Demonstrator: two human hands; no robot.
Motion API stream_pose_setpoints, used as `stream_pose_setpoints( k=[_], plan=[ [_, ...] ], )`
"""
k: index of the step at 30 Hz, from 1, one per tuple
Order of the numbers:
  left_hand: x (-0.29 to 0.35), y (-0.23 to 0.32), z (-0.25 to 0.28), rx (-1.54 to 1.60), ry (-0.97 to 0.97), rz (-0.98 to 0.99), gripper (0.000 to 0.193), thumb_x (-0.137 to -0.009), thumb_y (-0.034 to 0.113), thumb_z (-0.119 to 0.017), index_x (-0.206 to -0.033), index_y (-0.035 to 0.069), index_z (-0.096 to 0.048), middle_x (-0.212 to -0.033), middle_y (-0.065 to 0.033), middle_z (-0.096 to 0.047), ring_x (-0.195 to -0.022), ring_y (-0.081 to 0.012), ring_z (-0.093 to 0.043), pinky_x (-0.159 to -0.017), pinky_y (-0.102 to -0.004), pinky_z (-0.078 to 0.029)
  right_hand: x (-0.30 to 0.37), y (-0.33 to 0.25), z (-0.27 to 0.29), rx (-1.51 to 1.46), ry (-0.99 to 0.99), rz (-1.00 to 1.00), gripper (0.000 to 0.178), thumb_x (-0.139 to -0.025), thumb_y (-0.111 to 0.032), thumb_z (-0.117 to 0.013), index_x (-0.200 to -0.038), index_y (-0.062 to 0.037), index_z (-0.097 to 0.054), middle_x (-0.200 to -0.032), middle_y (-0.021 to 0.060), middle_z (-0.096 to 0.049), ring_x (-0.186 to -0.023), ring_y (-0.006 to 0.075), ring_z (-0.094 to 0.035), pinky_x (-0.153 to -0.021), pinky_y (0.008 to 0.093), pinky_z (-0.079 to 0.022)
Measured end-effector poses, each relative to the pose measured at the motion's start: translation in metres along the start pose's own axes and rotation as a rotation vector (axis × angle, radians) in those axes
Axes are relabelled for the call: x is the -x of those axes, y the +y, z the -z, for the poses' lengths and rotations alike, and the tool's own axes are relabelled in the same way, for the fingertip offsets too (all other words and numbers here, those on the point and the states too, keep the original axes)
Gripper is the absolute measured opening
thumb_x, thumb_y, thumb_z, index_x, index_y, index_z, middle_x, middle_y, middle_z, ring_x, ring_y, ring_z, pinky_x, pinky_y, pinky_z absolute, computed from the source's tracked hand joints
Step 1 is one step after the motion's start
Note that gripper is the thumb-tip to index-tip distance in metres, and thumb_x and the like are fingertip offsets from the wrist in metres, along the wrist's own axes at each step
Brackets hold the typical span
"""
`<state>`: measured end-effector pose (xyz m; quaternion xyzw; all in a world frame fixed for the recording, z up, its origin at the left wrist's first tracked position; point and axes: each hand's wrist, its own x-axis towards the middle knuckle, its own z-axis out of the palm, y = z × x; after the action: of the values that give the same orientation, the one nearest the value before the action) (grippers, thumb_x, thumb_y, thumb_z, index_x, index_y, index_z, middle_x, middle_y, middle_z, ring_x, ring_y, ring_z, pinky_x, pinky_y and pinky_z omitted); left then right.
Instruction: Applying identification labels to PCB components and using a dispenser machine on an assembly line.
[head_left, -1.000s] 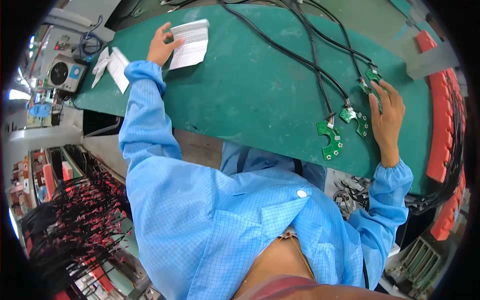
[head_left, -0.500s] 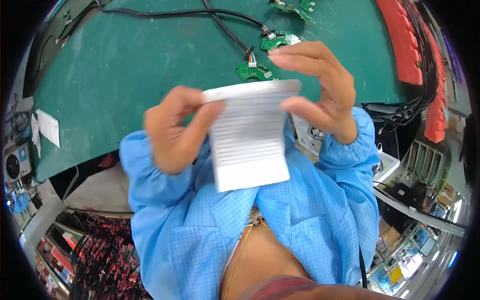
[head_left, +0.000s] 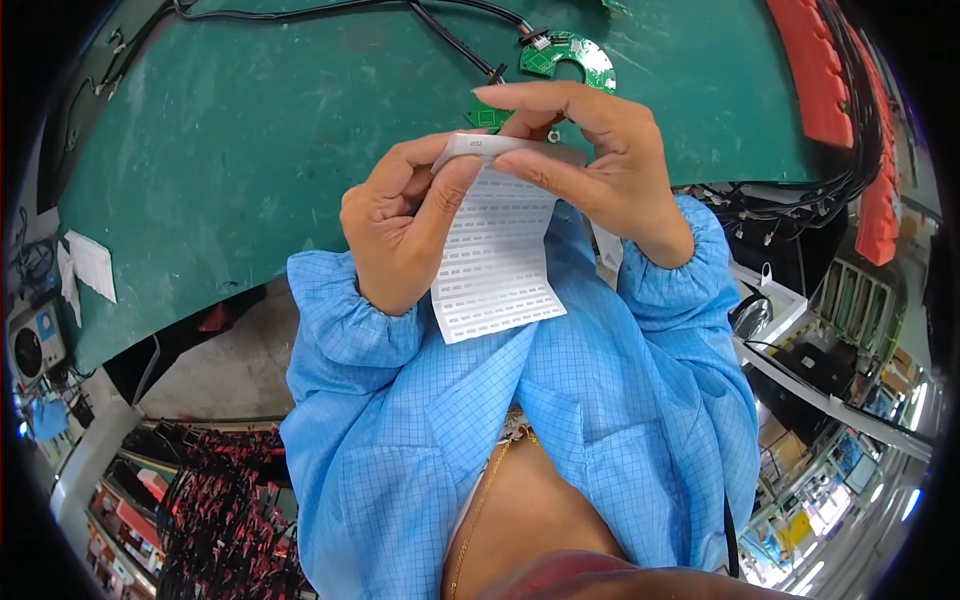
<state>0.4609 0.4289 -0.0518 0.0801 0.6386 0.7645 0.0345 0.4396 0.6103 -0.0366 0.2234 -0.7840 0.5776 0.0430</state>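
A white sheet of small printed labels (head_left: 497,262) hangs in front of my chest, its top edge bent over. My left hand (head_left: 398,232) pinches the upper left corner between thumb and fingers. At the top edge, my right hand (head_left: 622,165) has its thumb on the front of the sheet and its fingers behind it, with the index finger stretched above. Just beyond my fingers lies a green circuit board (head_left: 484,116), partly covered by my right hand. A second, C-shaped green circuit board (head_left: 592,62) sits a little farther off, wired to a black cable (head_left: 455,42).
The green table mat (head_left: 270,130) spreads ahead. Red foam strips (head_left: 815,85) and bundled black cables (head_left: 858,150) line the right side. White paper scraps (head_left: 92,266) lie at the left edge. Below left is a heap of black and red cables (head_left: 225,500).
The left hand has moved right and up with the label sheet. My right hand has come in left and closed on the sheet's top edge, which is now bent over.
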Motion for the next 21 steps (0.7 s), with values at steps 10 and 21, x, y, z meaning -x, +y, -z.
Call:
stream_pose_setpoints(
  k=[10,21],
  plan=[
    [0.0,-0.005,0.008,-0.264,0.036,-0.16,0.013,-0.087,0.006,-0.065,-0.096,-0.004,-0.065,-0.076,-0.0096,-0.069,-0.07,-0.0083,-0.064,-0.059,-0.0203,-0.049,-0.013,0.003,-0.009,0.006,0.004,0.105,0.019,-0.075,-0.005,-0.075,-0.093,-0.0018,-0.069,-0.083,0.0076,-0.066,-0.077,0.0155,-0.062,-0.068,0.0268,-0.05],
    [0.008,-0.003,0.009,-0.343,-0.028,-0.115,0.013,-0.083,0.003,-0.067,-0.095,-0.003,-0.066,-0.077,-0.0114,-0.068,-0.069,-0.0116,-0.065,-0.061,-0.0234,-0.052,-0.006,-0.006,0.0,0.129,-0.109,0.08,0.012,-0.074,0.0,-0.073,-0.081,0.0,-0.064,-0.084,0.0091,-0.065,-0.08,0.0169,-0.061,-0.072,0.0279,-0.049]
  ],
)
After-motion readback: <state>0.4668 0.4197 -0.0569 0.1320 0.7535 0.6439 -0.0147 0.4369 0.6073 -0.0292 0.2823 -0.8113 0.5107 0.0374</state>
